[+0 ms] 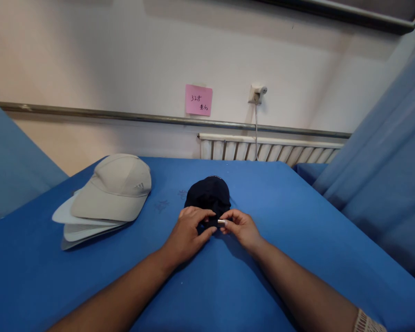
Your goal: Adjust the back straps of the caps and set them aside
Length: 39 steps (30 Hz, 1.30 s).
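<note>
A black cap (209, 191) lies on the blue table with its back strap side toward me. My left hand (190, 230) is closed on the left part of the cap's strap, thumb and fingers pinching it. From the right, my right hand (240, 229) pinches the strap by its small metal buckle (222, 223). Both hands meet at the strap's middle, low over the tabletop. Part of the strap is hidden behind my fingers.
A stack of several caps, a beige one (112, 189) on top, sits left on the blue table (280, 258). Blue curtains (383, 166) hang at both sides. Behind the table are a radiator (242, 148), a rail (124, 115), a plugged socket (256, 94) and a pink note (198, 99).
</note>
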Available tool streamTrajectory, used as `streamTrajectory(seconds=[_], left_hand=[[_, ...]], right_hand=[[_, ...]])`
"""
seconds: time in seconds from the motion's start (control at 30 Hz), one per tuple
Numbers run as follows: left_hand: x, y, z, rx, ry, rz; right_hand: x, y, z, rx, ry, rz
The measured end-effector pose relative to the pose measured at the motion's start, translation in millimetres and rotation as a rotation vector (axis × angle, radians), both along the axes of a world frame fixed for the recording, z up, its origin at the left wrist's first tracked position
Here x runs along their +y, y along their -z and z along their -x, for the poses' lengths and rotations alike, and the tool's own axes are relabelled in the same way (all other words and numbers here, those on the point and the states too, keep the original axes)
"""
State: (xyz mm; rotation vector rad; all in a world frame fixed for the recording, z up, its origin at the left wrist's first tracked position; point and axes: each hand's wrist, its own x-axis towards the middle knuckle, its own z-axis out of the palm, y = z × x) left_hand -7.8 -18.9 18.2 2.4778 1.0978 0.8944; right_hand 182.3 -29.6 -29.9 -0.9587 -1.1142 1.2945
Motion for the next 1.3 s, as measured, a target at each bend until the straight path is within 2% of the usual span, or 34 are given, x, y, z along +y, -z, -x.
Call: streamTrajectory(seconds=[0.2,0.67,0.87,0.97,1.07,1.2,1.3], left_hand=[[-2.9,2.5,-7.6,0.151,0.071,-0.124],[-3.2,-2.6,-10.0,0.291,0.042,-0.284],[-1.5,-1.9,-9.6,0.283,0.06,-0.237],[-0.3,-0.6,-8.1,0.287,0.063,-0.23],[0.9,-0.1,-6.3,0.281,0.049,-0.233],[3.1,-0.5,-3.3,0.246,0.031,-0.234],[3.6,-1.7,-1.2,0.217,0.042,-0.229]], right_hand=[[-3.9,-4.2,1.1,0.098,-0.055,0.047],[-3.6,-3.0,-0.3,0.129,-0.061,0.063],[-4.9,-2.5,-2.3,0.218,-0.094,0.101],[-2.5,2.1,-3.3,0.19,-0.083,0.098],[-0.4,6.6,-3.4,0.002,0.007,0.001],[-4.6,1.4,-5.1,-0.386,0.143,-0.344],[-11.0,-8.6,-8.4,-0.588,0.125,-0.551]])
